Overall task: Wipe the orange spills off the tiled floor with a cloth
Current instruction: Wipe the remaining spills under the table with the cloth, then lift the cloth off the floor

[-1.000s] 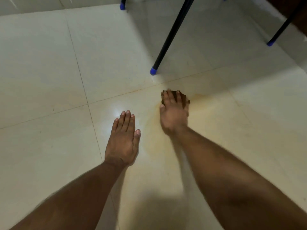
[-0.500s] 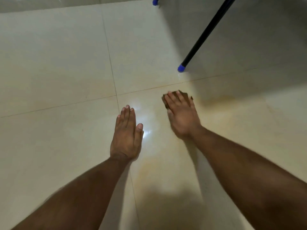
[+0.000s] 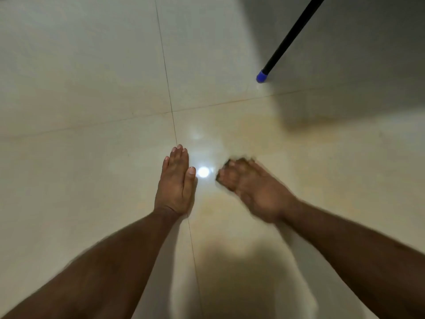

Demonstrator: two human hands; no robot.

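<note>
On the cream tiled floor (image 3: pixel 92 180), two bare hands press down side by side.

Left hand (image 3: pixel 176 183) lies flat, fingers straight and together, beside a grout line. Right hand (image 3: pixel 250 187), motion-blurred, covers a dark brown cloth (image 3: pixel 227 162) with fingers spread over it; faint orange smears (image 3: pixel 264 130) tint the tile just beyond. A black leg with blue cap (image 3: pixel 262 77) stands well apart.

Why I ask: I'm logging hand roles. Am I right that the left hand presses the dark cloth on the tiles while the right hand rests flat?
Not quite: the sides are swapped. The head view shows the right hand pressing the dark cloth on the tiles, while the left hand rests flat.
</note>
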